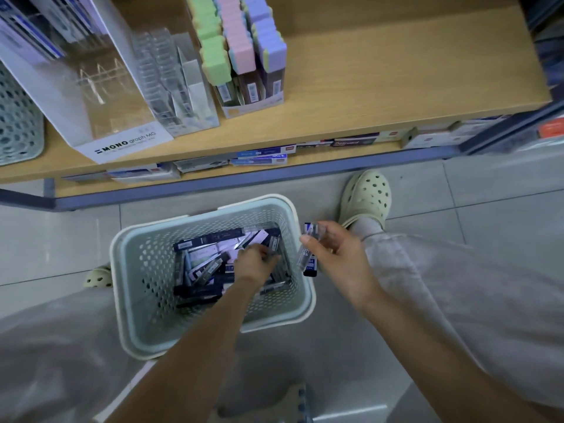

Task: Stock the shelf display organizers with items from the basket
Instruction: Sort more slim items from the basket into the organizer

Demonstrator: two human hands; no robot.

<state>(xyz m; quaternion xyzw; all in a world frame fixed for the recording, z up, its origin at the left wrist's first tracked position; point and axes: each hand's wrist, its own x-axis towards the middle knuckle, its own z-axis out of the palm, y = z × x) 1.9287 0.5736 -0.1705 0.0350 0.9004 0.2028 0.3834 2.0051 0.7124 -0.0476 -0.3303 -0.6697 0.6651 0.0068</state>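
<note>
Pale green basket (pixel 143 270) on the floor (pixel 61 239) holds dark lead packs (pixel 207 239). My left grip (pixel 256 265) curls among them, hold unclear; my right grip (pixel 335 257) pinches lead cases (pixel 306 254) just right of its rim.

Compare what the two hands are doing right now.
The left hand is down inside the basket, among the loose packs; the right hand is outside, beside its rim. The left hand's grip is unclear; the right hand holds a bundle of packs. Both are bare.
</note>
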